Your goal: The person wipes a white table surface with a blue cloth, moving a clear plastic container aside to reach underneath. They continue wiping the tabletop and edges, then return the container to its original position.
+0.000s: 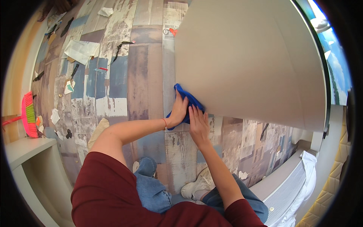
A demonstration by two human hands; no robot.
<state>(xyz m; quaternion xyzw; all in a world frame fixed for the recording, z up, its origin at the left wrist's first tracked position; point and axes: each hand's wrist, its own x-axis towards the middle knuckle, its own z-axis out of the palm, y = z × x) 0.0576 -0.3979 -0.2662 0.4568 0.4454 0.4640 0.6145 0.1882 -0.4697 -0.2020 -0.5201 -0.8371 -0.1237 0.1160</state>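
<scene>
A blue cloth [190, 98] lies against the lower left corner of a large beige panel [249, 62], which stands out over the patterned wood-look floor. On the cloth's left part rests my left hand [179, 109], fingers stretched up the fabric, a thin red cord at its wrist. Beside it, my right hand [199, 123] presses its fingertips on the cloth's lower right part near the panel's edge. The two hands are close together. Part of the cloth is hidden under them, and the far side of the panel is out of sight.
Paper scraps [82, 51] and black strips [119, 49] litter the floor. A pink and green broom [29, 115] leans at the left above a pale shelf unit [31, 147]. My shoe [200, 184] is below the hands. A white cloth [309, 164] hangs over a ribbed surface at lower right.
</scene>
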